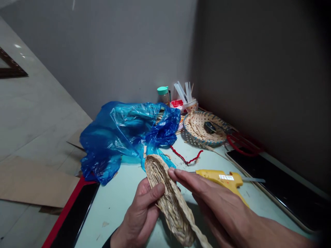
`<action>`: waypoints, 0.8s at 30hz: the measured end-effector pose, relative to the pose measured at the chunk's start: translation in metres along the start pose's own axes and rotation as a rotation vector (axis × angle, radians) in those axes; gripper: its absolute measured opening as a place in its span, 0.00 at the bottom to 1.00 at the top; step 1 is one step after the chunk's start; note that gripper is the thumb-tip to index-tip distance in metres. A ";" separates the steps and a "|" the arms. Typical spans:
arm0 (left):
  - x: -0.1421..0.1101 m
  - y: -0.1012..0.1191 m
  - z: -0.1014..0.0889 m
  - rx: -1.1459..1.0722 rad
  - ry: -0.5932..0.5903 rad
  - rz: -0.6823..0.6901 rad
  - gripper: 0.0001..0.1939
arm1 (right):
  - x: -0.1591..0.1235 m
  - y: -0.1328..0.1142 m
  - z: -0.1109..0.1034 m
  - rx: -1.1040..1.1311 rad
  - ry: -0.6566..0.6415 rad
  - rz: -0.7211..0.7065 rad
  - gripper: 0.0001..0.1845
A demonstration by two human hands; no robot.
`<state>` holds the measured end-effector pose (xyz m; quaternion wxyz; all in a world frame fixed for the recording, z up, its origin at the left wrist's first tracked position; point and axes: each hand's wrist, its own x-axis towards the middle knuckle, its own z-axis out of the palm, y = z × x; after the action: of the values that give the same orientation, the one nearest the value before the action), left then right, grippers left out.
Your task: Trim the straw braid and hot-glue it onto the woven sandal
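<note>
An oval piece of coiled, braided straw (165, 193) with a raised rim is held tilted over the table. My left hand (139, 212) grips its left side, the thumb pressing on the inner face and the fingers beneath. Against the right rim lies my right hand (217, 201), its fingers stretched out and touching the braid near the upper end. A loose tail of braid (200, 236) runs down at the lower right. Just behind my right hand, partly covered by it, is a yellow glue gun (216, 175) with a glue stick (254, 180) protruding from its back.
A blue plastic bag (124, 127) sits at the back left. Behind are a green-lidded jar (162, 92), a cup of glue sticks (190, 104) and a woven basket (191, 132). Red-handled scissors (240, 146) lie near a dark tablet (274, 186). A bent red cord (184, 159) rests mid-table.
</note>
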<state>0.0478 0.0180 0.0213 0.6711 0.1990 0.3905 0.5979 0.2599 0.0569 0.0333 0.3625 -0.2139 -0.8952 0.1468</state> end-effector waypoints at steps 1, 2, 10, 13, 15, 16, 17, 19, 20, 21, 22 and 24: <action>0.000 0.001 0.000 -0.010 0.007 0.003 0.11 | -0.002 0.001 0.001 0.025 -0.014 -0.012 0.43; 0.000 0.001 0.000 -0.018 0.013 0.005 0.11 | -0.003 0.003 0.002 0.054 -0.022 -0.023 0.43; 0.003 0.002 -0.001 -0.019 0.042 0.051 0.11 | 0.001 0.013 0.011 0.192 0.013 -0.024 0.43; 0.003 0.001 -0.001 -0.013 0.041 0.067 0.14 | 0.001 0.012 0.012 0.176 0.024 0.024 0.39; 0.004 0.001 0.000 -0.006 0.043 0.077 0.16 | 0.000 0.012 0.013 0.156 0.021 0.041 0.36; 0.005 0.001 0.000 -0.004 0.045 0.081 0.16 | 0.000 0.012 0.013 0.148 0.020 0.047 0.35; 0.005 0.001 0.000 -0.001 0.048 0.087 0.16 | 0.000 0.012 0.013 0.142 0.020 0.048 0.34; 0.006 0.002 0.000 0.004 0.057 0.102 0.14 | 0.000 0.012 0.013 0.129 0.020 0.052 0.33; 0.007 0.002 0.000 0.007 0.062 0.110 0.13 | 0.001 0.013 0.014 0.121 0.026 0.053 0.32; 0.007 0.003 0.001 0.010 0.065 0.116 0.12 | 0.001 0.014 0.014 0.112 0.036 0.050 0.31; 0.007 0.003 0.001 0.012 0.069 0.122 0.11 | 0.001 0.014 0.015 0.104 0.042 0.047 0.31; 0.007 0.002 0.002 0.017 0.078 0.129 0.11 | 0.001 0.016 0.016 0.089 0.059 0.038 0.29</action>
<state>0.0475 0.0256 0.0218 0.6137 0.2060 0.4077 0.6440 0.2525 0.0693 0.0158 0.3948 -0.2188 -0.8725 0.1869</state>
